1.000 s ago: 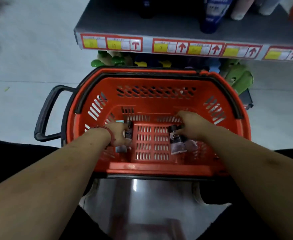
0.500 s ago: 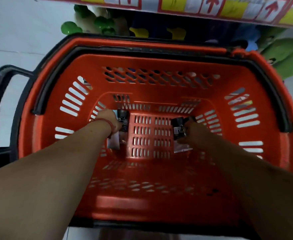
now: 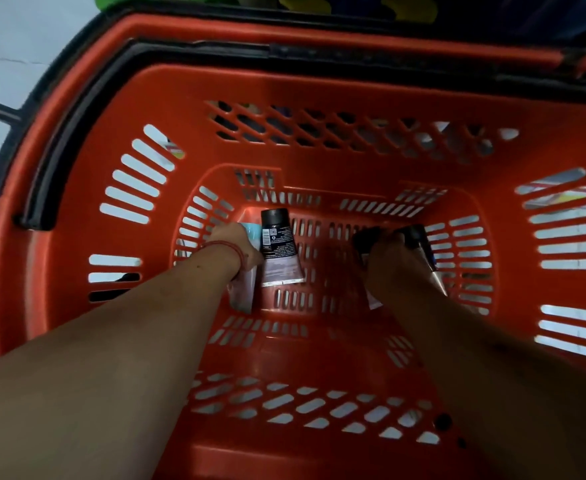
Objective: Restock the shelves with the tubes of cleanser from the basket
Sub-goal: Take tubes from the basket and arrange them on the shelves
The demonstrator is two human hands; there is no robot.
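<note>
Inside the orange basket (image 3: 77,209), my left hand (image 3: 231,247) has its fingers curled round a pale tube (image 3: 244,296), with a black-capped tube (image 3: 279,251) just beside. My right hand (image 3: 393,261) clamps two dark-capped tubes (image 3: 423,247).

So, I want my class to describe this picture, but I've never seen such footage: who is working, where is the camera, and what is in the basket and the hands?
No machine here: a person wears one camera on the head, so you look down along their own bare arms. Both reach into an orange basket. The left hand grips a pale tube; a black-capped tube lies beside it on the basket's bottom. The right hand grips what look like two dark-capped tubes, partly hidden.
</note>
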